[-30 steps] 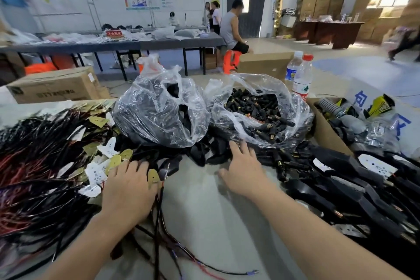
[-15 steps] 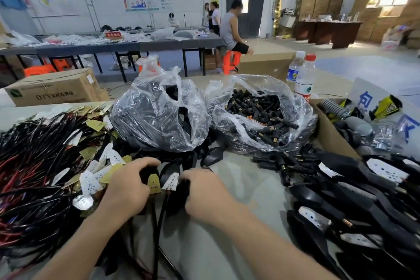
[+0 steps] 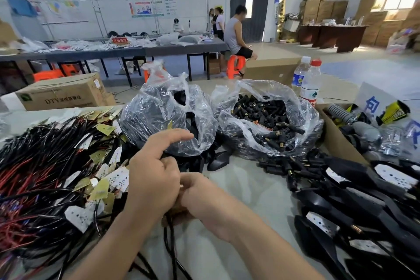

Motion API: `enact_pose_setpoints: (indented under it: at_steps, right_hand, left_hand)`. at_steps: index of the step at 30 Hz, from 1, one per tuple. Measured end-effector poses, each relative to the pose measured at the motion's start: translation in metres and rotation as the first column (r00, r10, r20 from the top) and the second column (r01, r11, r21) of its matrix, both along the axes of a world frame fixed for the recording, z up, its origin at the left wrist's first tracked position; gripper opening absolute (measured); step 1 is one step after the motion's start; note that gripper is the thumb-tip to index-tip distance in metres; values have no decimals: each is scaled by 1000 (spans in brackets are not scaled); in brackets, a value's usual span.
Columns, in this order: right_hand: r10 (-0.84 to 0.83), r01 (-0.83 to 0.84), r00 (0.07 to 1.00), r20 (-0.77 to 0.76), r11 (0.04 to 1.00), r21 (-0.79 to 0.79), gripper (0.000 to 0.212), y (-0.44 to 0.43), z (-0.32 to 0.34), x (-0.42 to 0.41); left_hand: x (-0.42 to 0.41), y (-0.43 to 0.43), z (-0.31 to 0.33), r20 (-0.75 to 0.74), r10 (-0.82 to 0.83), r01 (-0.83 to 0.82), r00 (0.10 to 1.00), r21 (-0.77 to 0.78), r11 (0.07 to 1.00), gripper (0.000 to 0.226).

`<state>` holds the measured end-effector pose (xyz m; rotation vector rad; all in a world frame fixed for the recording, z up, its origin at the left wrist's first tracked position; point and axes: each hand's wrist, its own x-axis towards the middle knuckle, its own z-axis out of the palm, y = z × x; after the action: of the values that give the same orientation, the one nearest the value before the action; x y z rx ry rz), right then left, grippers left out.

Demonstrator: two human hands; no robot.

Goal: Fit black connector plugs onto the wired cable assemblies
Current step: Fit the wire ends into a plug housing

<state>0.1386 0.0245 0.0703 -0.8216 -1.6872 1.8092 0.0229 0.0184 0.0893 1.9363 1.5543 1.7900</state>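
where the two hands meet over the middle of the table (image 3: 250,200), the left hand (image 3: 154,179) curls its lower fingers round a cable assembly (image 3: 169,237), its index finger stretched out toward 1 o'clock. the right hand (image 3: 204,198) presses in from 4 o'clock with fingers curled onto the same assembly, their tips hidden behind the left hand. black leads hang from between the hands toward 6 o'clock.

the black connector plugs (image 3: 261,118) lie heaped in an open clear bag (image 3: 305,120) at 1 o'clock, with loose plugs (image 3: 286,166) spilled just below it. a second bag (image 3: 156,109) of black parts sits at 12 o'clock, touching the left index finger. a pile of wired cable assemblies (image 3: 45,166), black and red leads with tan and white boards, fills 9 o'clock. black housed pieces (image 3: 363,200) are stacked at 3 to 4 o'clock. two water bottles (image 3: 310,84) stand beyond the plug bag, and a cardboard box (image 3: 63,93) sits at 10 o'clock.
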Motion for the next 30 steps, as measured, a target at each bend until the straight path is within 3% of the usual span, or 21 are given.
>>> enact_pose_setpoints:
  at_steps: [4,6,12,16,19,23,25,27,30]
  right_hand:
    - [-8,10,999,-32,998,65,29,3,-2,23]
    - [-145,152,984,-106,986,62,20,7,-5,29]
    - [-485,475,838,-249,874,-104,29,28,2,38]
    - [-591,603,735,-333,794,-80,32,47,17,48]
    - [-615,652,722,-316,758,14,34,58,25,55]
    - [-641,668,740,-204,737,107,32,62,16,60]
    - [-632,629,773,-53,752,195,23,56,5,60]
    - [-566,539,821,70,810,231,17,49,-6,59]
    - [-484,466,872,68,866,183,18,41,-17,59]
  left_hand:
    - [9,1,-13,54,-54,61,997,-139,988,60]
    - [15,1,-22,110,-57,80,992,-219,972,55]
    - [39,2,-51,473,-210,388,856,-318,865,51]
    - [46,-1,-59,588,-117,459,800,-476,750,32]
    - [50,-2,-65,646,-80,505,759,-509,697,25]
    - [53,-3,-75,640,-80,512,764,-525,680,22]
    - [52,0,-82,608,-63,468,791,-536,703,27]
    - [50,2,-86,538,-44,392,842,-552,736,23]
    - [48,-1,-84,369,-43,267,929,-583,767,31]
